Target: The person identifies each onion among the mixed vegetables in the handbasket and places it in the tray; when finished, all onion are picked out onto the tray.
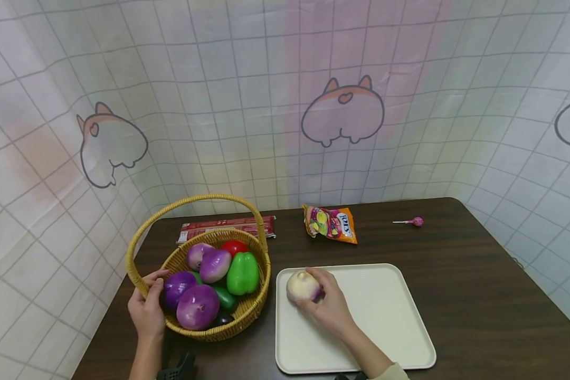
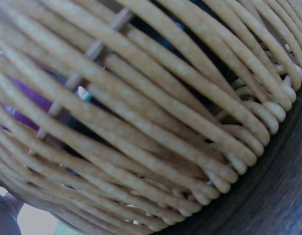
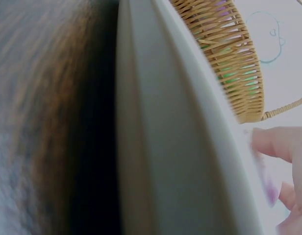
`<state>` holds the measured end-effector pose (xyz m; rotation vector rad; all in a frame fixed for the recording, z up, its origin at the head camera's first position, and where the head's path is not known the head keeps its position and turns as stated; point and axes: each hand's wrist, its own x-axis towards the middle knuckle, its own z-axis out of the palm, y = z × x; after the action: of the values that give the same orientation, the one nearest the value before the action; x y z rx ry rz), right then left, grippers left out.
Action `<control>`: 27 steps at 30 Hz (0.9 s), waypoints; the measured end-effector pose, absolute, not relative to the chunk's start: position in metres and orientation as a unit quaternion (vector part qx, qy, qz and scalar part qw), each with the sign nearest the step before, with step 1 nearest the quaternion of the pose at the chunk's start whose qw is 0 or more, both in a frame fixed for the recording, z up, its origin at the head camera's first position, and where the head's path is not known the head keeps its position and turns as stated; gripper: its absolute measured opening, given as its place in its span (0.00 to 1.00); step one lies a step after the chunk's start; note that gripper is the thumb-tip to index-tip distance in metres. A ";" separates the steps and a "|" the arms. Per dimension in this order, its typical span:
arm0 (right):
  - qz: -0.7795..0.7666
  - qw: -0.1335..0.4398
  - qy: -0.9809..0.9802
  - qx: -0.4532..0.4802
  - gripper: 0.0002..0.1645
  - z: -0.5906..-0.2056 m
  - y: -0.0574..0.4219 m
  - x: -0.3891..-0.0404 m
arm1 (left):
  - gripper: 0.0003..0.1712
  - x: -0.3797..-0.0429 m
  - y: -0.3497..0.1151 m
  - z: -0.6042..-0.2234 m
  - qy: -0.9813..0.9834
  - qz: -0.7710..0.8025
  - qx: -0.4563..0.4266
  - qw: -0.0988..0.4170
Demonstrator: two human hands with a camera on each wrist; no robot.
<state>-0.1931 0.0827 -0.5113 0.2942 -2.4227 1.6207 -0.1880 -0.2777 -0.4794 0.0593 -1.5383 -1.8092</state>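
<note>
On the left stands a wicker basket (image 1: 233, 330) holding purple turnips (image 1: 198, 307), a green bell pepper (image 1: 243, 273), a red vegetable (image 1: 234, 247) and dark green ones partly covered. My left hand (image 1: 147, 309) grips its rim where the handle (image 1: 132, 258) joins. In the left wrist view the basket's woven side (image 2: 156, 112) fills most of the picture. A white-and-purple turnip (image 1: 303, 286) is at the upper left of a white tray (image 1: 380, 316). Fingers and thumb of my right hand (image 1: 330, 306) hold it from the right. The right wrist view shows that hand (image 3: 288, 156) beyond the tray's edge (image 3: 175, 127).
Behind the basket lie red snack packs (image 1: 228, 224). An orange candy bag (image 1: 331, 224) sits beyond the tray, and a pink lollipop (image 1: 417, 221) lies farther right. The dark wooden table (image 1: 475, 295) meets a tile-patterned cloth (image 1: 247, 132) at the back.
</note>
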 end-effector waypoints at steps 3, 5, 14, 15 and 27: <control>0.557 0.110 -0.817 0.095 0.37 -0.510 0.082 -0.193 | 0.13 -0.188 -0.278 -0.479 -0.599 -0.708 0.022 0.373; 0.569 0.108 -0.810 0.092 0.37 -0.510 0.082 -0.193 | 0.13 -0.188 -0.278 -0.479 -0.598 -0.709 0.019 0.373; 0.598 0.099 -0.789 0.100 0.36 -0.491 0.076 -0.183 | 0.11 -0.188 -0.279 -0.480 -0.596 -0.708 0.006 0.379; 0.601 0.097 -0.786 0.104 0.36 -0.486 0.076 -0.180 | 0.11 -0.188 -0.279 -0.480 -0.595 -0.708 0.006 0.379; 0.601 0.073 -0.786 0.124 0.36 -0.481 0.073 -0.177 | 0.11 -0.189 -0.280 -0.480 -0.602 -0.703 0.011 0.379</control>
<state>-0.1770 0.0734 -0.4806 0.3738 -2.3605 1.8056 -0.1885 -0.2796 -0.4799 0.0291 -1.5383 -1.7958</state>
